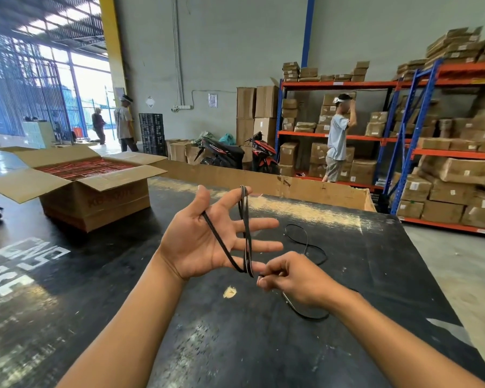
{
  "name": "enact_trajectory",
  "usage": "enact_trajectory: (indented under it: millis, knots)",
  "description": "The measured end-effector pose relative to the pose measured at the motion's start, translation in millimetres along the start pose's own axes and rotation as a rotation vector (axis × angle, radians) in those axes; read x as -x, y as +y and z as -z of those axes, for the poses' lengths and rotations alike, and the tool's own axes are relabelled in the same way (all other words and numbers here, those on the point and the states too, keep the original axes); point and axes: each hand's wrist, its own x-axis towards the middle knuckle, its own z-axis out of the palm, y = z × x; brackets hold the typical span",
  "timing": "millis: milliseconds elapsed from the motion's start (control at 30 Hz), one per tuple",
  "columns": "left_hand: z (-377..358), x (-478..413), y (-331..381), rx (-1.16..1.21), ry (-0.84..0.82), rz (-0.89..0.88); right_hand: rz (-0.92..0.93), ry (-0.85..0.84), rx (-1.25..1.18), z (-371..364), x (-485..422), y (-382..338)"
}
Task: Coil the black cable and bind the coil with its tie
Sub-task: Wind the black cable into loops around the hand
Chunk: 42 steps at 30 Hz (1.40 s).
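An open cardboard box is set at the far left of the dark surface, its flaps folded out, and it is filled with rows of red packs. Reddish lettering beginning "KE" is printed on its front; the rest cannot be read. White block letters are painted on the surface's left part but cannot be made out whole. Brown cartons with white labels are stacked on orange-and-blue racking at the right.

The left hand is held palm-up, fingers spread wide. The black cable is looped across its palm, round the little finger and up over the index fingertip. The cable is pinched by the right hand just beside that little finger, and its loose length lies on the surface behind and under the right wrist.
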Motion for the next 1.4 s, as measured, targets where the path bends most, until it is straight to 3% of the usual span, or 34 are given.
enact_trajectory:
  millis: [167,400,633,933,1233,1400]
  knots:
    - [-9,4,-11,-0.100,-0.047,0.133,0.074,0.094,0.263,44,-26,-7]
    - [3,0,-27,-0.126,0.022,0.260,0.185,0.204,0.461,91,-47,-46]
    - [23,-8,-31,-0.096,0.140,0.256,0.219,0.299,0.626,105,-37,-75]
    - [43,-23,-4,-0.090,0.371,0.043,0.191,0.343,0.356,60,-15,-74]
    - [36,-28,17,-0.074,0.349,-0.123,0.026,0.192,-0.059,10,24,-61]
    - [27,-26,23,-0.091,0.302,-0.135,0.047,0.074,-0.042,-13,35,-44]
